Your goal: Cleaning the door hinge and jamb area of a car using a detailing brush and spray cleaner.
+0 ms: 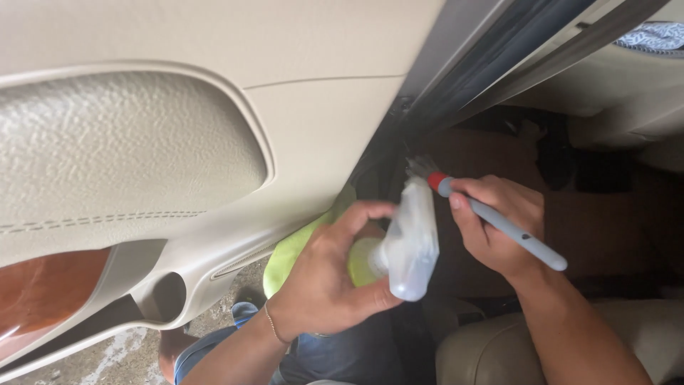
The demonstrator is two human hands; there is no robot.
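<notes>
The left hand's (pixel 324 274) fingers curl tight round the neck of a spray bottle (pixel 407 239), thumb laid over the top, a yellow-green cloth (pixel 296 246) bunched under the palm. The wrist is bent back, forearm rising from the lower edge. The right hand (pixel 491 224) pinches a grey detailing brush (pixel 491 217) between thumb and closed fingers, with its bristles touching the dark gap beside the beige door panel (pixel 214 142). Its forearm angles up from the tan seat (pixel 484 349).
</notes>
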